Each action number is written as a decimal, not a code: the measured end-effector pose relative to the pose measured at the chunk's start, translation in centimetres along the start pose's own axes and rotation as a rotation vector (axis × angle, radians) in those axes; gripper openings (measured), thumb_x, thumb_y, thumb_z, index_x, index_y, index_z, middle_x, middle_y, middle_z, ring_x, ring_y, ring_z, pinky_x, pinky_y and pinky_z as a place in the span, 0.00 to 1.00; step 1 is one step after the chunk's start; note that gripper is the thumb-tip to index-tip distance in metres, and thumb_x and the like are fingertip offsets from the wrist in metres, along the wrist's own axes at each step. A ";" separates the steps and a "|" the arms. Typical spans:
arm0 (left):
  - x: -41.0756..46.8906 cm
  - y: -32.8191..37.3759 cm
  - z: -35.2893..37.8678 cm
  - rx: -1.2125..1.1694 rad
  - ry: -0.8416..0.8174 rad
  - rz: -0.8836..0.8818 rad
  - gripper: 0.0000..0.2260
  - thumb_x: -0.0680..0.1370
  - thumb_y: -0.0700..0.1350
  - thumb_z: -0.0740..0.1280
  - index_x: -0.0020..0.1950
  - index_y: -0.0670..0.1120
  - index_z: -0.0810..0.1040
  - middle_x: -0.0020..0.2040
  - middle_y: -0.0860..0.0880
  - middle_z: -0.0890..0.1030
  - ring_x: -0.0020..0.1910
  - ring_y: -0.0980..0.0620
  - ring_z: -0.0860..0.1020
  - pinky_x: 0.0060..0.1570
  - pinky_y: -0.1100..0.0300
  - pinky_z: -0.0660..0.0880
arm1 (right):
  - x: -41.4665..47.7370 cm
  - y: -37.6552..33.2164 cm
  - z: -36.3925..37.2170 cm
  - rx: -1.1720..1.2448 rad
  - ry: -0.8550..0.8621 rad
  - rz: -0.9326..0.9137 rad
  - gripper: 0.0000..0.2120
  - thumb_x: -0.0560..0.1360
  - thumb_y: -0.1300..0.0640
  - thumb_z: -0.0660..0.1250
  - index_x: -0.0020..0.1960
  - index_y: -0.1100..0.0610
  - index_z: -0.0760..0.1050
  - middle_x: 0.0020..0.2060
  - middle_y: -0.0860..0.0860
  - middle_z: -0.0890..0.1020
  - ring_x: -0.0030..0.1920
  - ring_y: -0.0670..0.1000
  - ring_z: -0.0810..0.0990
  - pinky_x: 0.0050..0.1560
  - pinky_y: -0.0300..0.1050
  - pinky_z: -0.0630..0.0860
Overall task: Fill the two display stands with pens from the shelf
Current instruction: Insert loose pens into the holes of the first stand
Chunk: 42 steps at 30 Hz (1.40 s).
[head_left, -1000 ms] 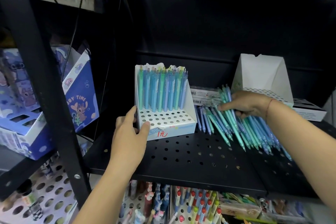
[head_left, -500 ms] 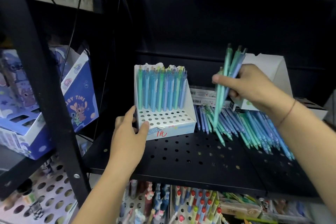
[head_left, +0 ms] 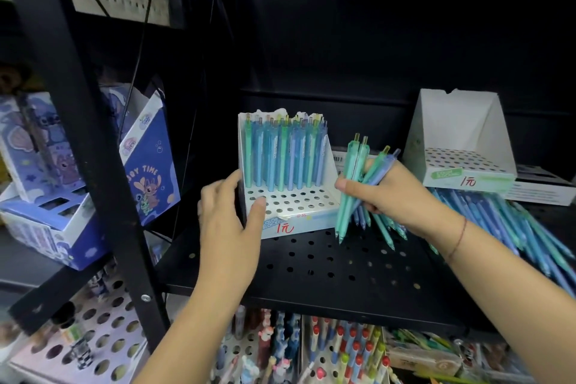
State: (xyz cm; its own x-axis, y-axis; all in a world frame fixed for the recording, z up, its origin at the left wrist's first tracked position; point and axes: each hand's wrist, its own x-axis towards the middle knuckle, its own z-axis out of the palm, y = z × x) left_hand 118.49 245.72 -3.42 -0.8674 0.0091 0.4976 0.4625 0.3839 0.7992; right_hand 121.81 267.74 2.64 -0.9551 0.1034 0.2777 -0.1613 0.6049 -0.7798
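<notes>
Head view: right hand [head_left: 397,195] grips pens [head_left: 351,167] beside stand [head_left: 311,212].

Stationery shop, pen stand [head_left: 307,223] priced 1元

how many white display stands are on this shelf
2. One display stand, partly filled, is left of centre, held by the left hand; the empty stand is at the right, behind the loose pens.

On the shelf [head_left: 311,268], at left: left stand [head_left: 299,226], standing pens [head_left: 286,159] in its back rows, left hand [head_left: 227,221] clasping its left front corner. Just right of it: right hand [head_left: 396,193] gripping held pens [head_left: 352,171]. Farther right: loose pens [head_left: 505,221], right stand [head_left: 461,134] behind them.
</notes>
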 end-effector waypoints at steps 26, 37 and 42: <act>0.7 0.8 -1.8 -0.520 -0.048 -0.212 0.10 0.83 0.45 0.55 0.51 0.47 0.75 0.32 0.52 0.76 0.26 0.56 0.70 0.26 0.64 0.66 | 6.6 -6.9 5.2 0.248 0.273 -0.364 0.24 0.77 0.64 0.66 0.68 0.52 0.63 0.35 0.57 0.78 0.33 0.51 0.81 0.38 0.43 0.81; 0.7 -0.6 -1.6 -0.558 -0.044 -0.215 0.10 0.83 0.47 0.57 0.53 0.49 0.79 0.33 0.52 0.74 0.27 0.58 0.65 0.28 0.68 0.65 | 7.8 -4.7 8.4 -0.131 0.310 -0.508 0.26 0.78 0.59 0.65 0.72 0.50 0.61 0.39 0.52 0.76 0.38 0.49 0.78 0.42 0.46 0.78; 0.8 -0.8 -1.4 -0.577 -0.055 -0.195 0.10 0.83 0.46 0.58 0.53 0.48 0.79 0.33 0.51 0.74 0.27 0.57 0.64 0.28 0.68 0.65 | 7.5 -4.4 8.8 -0.112 0.280 -0.497 0.25 0.78 0.60 0.65 0.72 0.49 0.63 0.39 0.52 0.76 0.39 0.51 0.78 0.45 0.48 0.78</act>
State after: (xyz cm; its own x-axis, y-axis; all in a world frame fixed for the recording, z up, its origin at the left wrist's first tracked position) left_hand 117.71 244.12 -3.18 -0.9470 0.0422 0.3184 0.3064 -0.1784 0.9350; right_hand 113.16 258.87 3.24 -0.6664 -0.0186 0.7453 -0.5320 0.7123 -0.4579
